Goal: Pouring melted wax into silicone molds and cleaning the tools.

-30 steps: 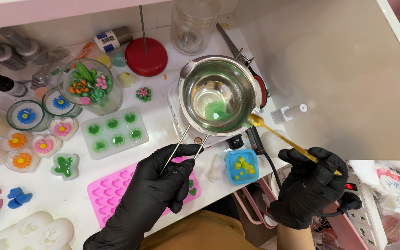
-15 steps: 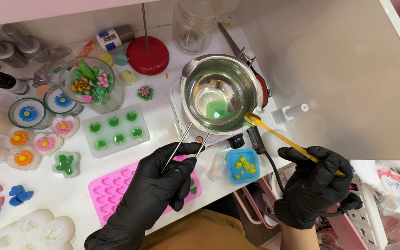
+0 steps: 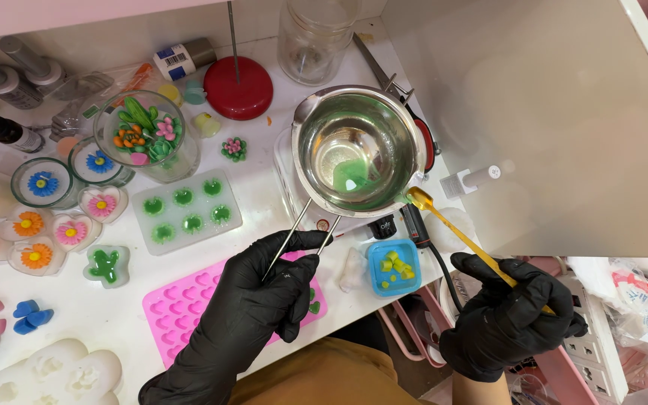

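My left hand (image 3: 260, 296), in a black glove, grips the wire handle (image 3: 298, 229) of a steel melting pot (image 3: 358, 150). The pot holds a small pool of green liquid with a pale lump in it. My right hand (image 3: 508, 315), also gloved, holds a thin gold spoon (image 3: 459, 236) by its handle. The spoon's bowl sits just outside the pot's lower right rim, beside its spout. A pink silicone heart mould (image 3: 189, 304) lies under my left hand, with one green heart filled near my fingers.
A small blue tray of yellow-green wax pieces (image 3: 391, 266) sits by the table edge. A clear mould with green flower shapes (image 3: 185, 210), a glass of wax succulents (image 3: 148, 139), flower candles (image 3: 43, 184), a red stand (image 3: 238, 79) and a glass jar (image 3: 313, 34) crowd the white table. A grey panel (image 3: 534, 112) stands at the right.
My right hand has dropped slightly toward me with the spoon. The spoon's bowl stays by the pot's lower right rim. My left hand keeps its grip.
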